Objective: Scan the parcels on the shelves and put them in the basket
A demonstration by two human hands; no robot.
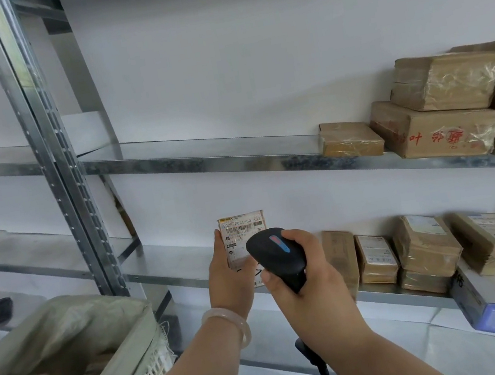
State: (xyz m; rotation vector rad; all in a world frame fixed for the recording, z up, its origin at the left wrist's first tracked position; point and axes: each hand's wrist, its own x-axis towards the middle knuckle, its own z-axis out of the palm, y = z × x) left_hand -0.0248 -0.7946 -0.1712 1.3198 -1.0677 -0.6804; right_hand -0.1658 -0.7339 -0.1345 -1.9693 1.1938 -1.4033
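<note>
Shelves [202, 159] ahead, your left hand [228, 277] is clamping the parcel [237, 249], right hand [302, 276] the scanner [275, 253]; be aiming squarely at its barcode [240, 229].

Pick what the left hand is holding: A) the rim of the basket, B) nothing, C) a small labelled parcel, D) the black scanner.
C: the left hand grips a small labelled parcel upright, while the right hand holds the black scanner in front of its label.

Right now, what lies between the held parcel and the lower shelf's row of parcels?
Head view: the right hand, gripping the black scanner, lies between parcel and row.
</note>
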